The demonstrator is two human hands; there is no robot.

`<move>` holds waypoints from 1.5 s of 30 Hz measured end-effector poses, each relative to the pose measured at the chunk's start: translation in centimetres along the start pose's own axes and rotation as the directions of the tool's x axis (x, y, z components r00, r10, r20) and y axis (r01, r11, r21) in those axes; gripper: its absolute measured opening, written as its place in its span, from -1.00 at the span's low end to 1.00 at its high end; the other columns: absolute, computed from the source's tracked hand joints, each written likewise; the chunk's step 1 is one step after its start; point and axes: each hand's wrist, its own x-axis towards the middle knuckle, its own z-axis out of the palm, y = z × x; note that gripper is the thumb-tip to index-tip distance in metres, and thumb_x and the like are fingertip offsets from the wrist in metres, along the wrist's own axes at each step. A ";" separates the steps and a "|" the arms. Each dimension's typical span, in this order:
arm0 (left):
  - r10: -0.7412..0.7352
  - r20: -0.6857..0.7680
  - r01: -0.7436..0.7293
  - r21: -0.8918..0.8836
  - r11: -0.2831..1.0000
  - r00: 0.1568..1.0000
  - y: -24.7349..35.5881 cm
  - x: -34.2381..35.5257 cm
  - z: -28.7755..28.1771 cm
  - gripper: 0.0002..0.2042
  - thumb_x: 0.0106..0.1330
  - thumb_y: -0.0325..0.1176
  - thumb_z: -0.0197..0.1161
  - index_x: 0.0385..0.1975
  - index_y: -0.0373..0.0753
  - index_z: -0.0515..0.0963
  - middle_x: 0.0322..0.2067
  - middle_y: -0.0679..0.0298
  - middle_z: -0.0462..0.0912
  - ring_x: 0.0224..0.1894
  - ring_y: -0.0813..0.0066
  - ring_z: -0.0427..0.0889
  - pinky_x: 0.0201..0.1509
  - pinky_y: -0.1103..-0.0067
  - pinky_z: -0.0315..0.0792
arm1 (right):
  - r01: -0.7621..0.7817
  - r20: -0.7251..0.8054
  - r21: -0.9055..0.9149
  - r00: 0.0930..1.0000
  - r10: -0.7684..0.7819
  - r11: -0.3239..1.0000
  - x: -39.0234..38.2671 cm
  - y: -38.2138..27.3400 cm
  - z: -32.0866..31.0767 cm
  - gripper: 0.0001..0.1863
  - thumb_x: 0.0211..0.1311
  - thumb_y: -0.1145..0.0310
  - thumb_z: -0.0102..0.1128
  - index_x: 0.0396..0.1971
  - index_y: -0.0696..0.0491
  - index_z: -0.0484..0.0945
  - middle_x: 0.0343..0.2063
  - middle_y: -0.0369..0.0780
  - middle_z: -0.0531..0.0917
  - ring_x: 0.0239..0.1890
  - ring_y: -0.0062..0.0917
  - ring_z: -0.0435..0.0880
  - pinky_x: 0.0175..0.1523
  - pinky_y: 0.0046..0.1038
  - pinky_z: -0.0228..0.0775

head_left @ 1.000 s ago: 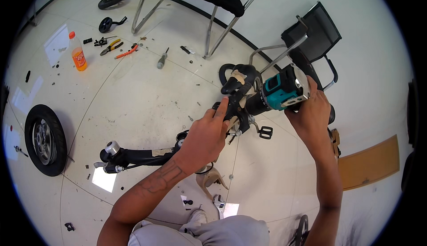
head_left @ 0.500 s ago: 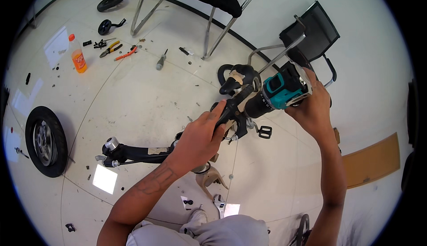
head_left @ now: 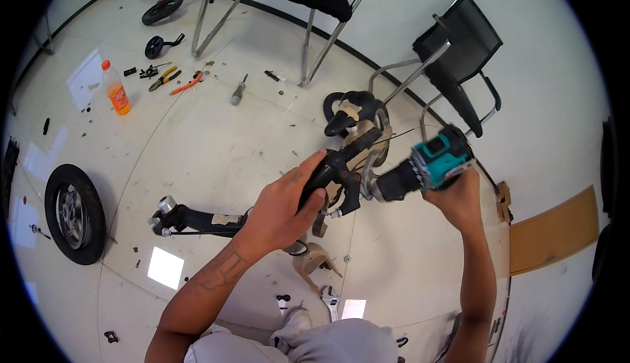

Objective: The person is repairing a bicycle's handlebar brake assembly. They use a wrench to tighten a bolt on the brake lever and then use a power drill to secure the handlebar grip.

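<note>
A small bicycle stands before me, its black handlebar [head_left: 203,223] running left to right and its worn black saddle [head_left: 351,110] beyond. My left hand [head_left: 279,209] is closed around the right part of the bar, next to the black brake lever [head_left: 350,199]. In my right hand [head_left: 459,199] is a teal and black cordless drill [head_left: 441,159], gripped by its handle. The drill's nose points left, beside the brake lever; its tip and any contact are unclear. A beige plastic part [head_left: 315,261] shows below the bar.
A loose wheel [head_left: 75,214] is on the left. Pliers [head_left: 164,78], a screwdriver [head_left: 238,92], an orange-handled tool [head_left: 187,85] and an orange drink bottle [head_left: 117,90] are on the tiled floor. Black chairs [head_left: 462,38] stand by the wall; a brown board [head_left: 554,232] is at right.
The drill has moved down and to the right, off the end of the handlebar, and its nose has tilted. My left hand stays on the bar with a slight shift.
</note>
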 end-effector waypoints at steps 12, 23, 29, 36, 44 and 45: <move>0.021 0.113 -0.001 -0.168 0.986 0.993 -1.8 -3.2 -2.2 -0.51 0.39 -0.22 0.17 0.24 -0.35 0.37 -0.27 0.20 0.61 -0.32 0.55 0.55 -0.25 0.58 0.46 | -0.779 0.228 0.354 0.609 0.760 0.518 -25.3 23.6 15.5 -0.53 -0.23 0.50 0.57 -0.24 0.12 0.54 -0.40 -0.28 0.65 -0.41 -0.55 0.61 -0.22 -0.46 0.49; -0.244 -0.216 0.045 -0.655 0.754 0.945 -6.8 -14.2 -6.6 -0.41 0.41 0.14 -0.08 0.09 -0.30 0.49 0.21 -0.09 0.43 0.46 0.06 0.15 0.51 0.07 0.00 | -0.921 0.045 0.206 0.346 0.937 0.330 -39.7 31.7 22.2 -0.57 -0.25 0.35 0.56 -0.33 0.15 0.57 -0.47 -0.20 0.68 -0.45 -0.47 0.66 -0.28 -0.38 0.52; -0.374 -0.166 0.059 -0.851 0.522 0.913 -8.5 -16.4 -6.9 -0.49 0.47 0.04 -0.03 0.25 -0.13 0.46 0.33 0.07 0.39 0.45 0.07 0.20 0.54 -0.05 -0.12 | -0.933 -0.059 -0.123 0.348 0.936 0.339 -42.4 32.2 23.7 -0.10 -0.23 -0.13 0.54 0.01 0.25 0.46 -0.05 0.09 0.65 0.01 0.02 0.64 0.12 -0.09 0.46; -0.415 -0.308 0.044 -0.756 0.653 0.856 -6.6 -17.0 -5.7 -0.44 0.50 0.01 -0.05 0.36 -0.22 0.27 0.40 -0.10 0.18 0.48 0.09 0.14 0.53 0.05 -0.02 | -0.501 -0.207 0.021 0.844 0.494 0.865 -32.4 20.9 19.6 -0.53 0.15 0.40 0.37 0.04 0.24 0.48 -0.04 -0.02 0.59 -0.01 -0.17 0.58 0.14 -0.22 0.40; -0.165 -0.329 0.080 -0.257 0.963 0.930 -3.1 -17.5 -6.4 -0.34 0.34 -0.04 0.24 0.37 -0.18 0.24 0.36 -0.11 0.22 0.32 0.02 0.38 0.37 0.16 0.34 | 0.434 -0.154 0.757 0.845 -0.512 0.489 -17.7 -4.9 24.5 -0.63 -0.03 0.29 0.53 -0.22 0.05 0.61 -0.38 -0.28 0.57 -0.40 -0.46 0.63 -0.35 -0.44 0.52; -0.209 -0.342 0.141 -0.213 0.967 0.916 -2.9 -17.9 -6.5 -0.29 0.28 -0.06 0.31 0.38 -0.16 0.22 0.35 -0.09 0.24 0.31 0.05 0.39 0.39 0.15 0.31 | 0.438 -0.163 0.805 0.813 -0.559 0.401 -17.0 -7.2 24.9 -0.65 -0.01 0.27 0.52 -0.22 0.05 0.61 -0.39 -0.28 0.54 -0.40 -0.48 0.62 -0.36 -0.45 0.53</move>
